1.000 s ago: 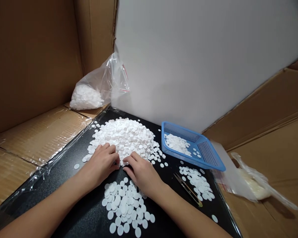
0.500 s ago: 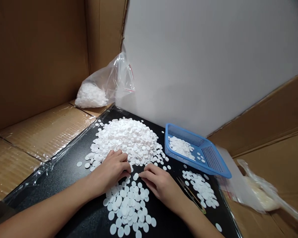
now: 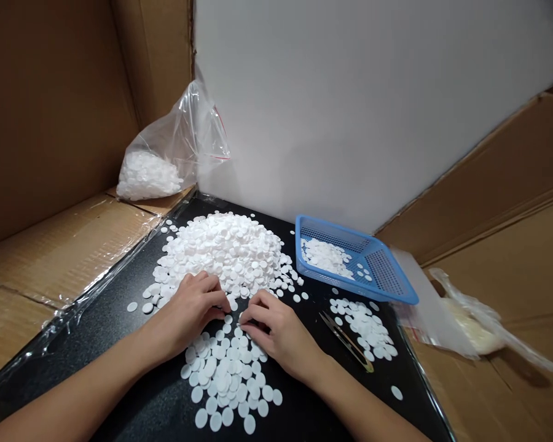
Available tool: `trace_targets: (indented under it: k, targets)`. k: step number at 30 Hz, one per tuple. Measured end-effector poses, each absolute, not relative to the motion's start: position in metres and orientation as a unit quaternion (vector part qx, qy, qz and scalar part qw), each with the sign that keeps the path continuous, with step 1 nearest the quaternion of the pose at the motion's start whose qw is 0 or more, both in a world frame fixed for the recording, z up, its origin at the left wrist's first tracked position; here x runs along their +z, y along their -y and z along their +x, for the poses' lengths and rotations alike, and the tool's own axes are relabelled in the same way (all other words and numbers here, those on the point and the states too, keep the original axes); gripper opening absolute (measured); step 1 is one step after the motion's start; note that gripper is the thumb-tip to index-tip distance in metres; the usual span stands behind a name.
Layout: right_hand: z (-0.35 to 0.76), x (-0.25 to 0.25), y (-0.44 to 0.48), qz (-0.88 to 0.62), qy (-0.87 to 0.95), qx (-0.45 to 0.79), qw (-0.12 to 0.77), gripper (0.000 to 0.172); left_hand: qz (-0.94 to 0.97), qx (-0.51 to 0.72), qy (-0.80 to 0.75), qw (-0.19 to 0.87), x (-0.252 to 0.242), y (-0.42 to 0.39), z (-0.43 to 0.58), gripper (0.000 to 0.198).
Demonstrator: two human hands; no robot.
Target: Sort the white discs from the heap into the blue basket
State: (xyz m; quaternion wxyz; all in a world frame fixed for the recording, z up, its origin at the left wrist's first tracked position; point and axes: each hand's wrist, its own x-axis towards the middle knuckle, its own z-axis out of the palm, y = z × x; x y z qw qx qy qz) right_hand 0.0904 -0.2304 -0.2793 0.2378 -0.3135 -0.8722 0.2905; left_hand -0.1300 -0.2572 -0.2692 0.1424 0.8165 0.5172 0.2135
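A large heap of white discs (image 3: 225, 248) lies on the black tabletop (image 3: 120, 350). Nearer to me is a flatter spread of white discs (image 3: 230, 374). Between the two, my left hand (image 3: 191, 310) is at the heap's front edge, fingers curled down and closed; whatever its fingertips hold is too small to make out. Facing it from the right, my right hand (image 3: 276, 328) has its thumb and fingers bent around the discs at the top of the spread, and I cannot tell whether it grips one. The fingertips of both hands are a short gap apart.
A blue basket (image 3: 382, 294) with white discs stands at the back right. In front of it lie a smaller group of discs (image 3: 371, 331) and metal snips (image 3: 348, 344). A clear bag (image 3: 150, 175) of white pieces sits back left; plastic bags (image 3: 477, 325) lie right. Cardboard surrounds the table.
The whole view has shifted, so things appear further left and slightly higher. My hands stay between heap and spread, with my right hand's fingers a little more bent.
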Motion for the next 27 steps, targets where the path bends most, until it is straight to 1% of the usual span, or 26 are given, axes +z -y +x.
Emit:
trace_targets:
  k: [5,8,11,14,16,19,22,27]
  targets:
    - [0.097,-0.275,0.225,-0.341,0.835,0.348,0.255,0.016,0.847,0.188,-0.479,0.130,-0.272,0.256,-0.131,0.015]
    - [0.105,-0.271,0.220,-0.327,0.849,0.349,0.225,0.019,0.854,0.188,-0.467,0.130,-0.274,0.255,-0.132,0.013]
    - [0.109,-0.268,0.216,-0.312,0.857,0.359,0.196,0.022,0.853,0.187,-0.466,0.144,-0.274,0.255,-0.131,0.014]
    - [0.107,-0.268,0.215,-0.342,0.845,0.349,0.220,0.024,0.844,0.185,-0.473,0.171,-0.273,0.255,-0.131,0.018]
    - [0.104,-0.270,0.216,-0.361,0.836,0.344,0.229,0.023,0.837,0.185,-0.480,0.188,-0.272,0.256,-0.132,0.021]
    - [0.097,-0.275,0.219,-0.378,0.832,0.338,0.225,0.014,0.831,0.187,-0.485,0.198,-0.271,0.256,-0.132,0.024]
    - [0.091,-0.278,0.222,-0.380,0.827,0.343,0.233,0.014,0.827,0.202,-0.494,0.179,-0.272,0.255,-0.132,0.022]
    - [0.088,-0.275,0.221,-0.389,0.796,0.392,0.249,0.018,0.839,0.211,-0.493,0.095,-0.277,0.253,-0.128,0.020]
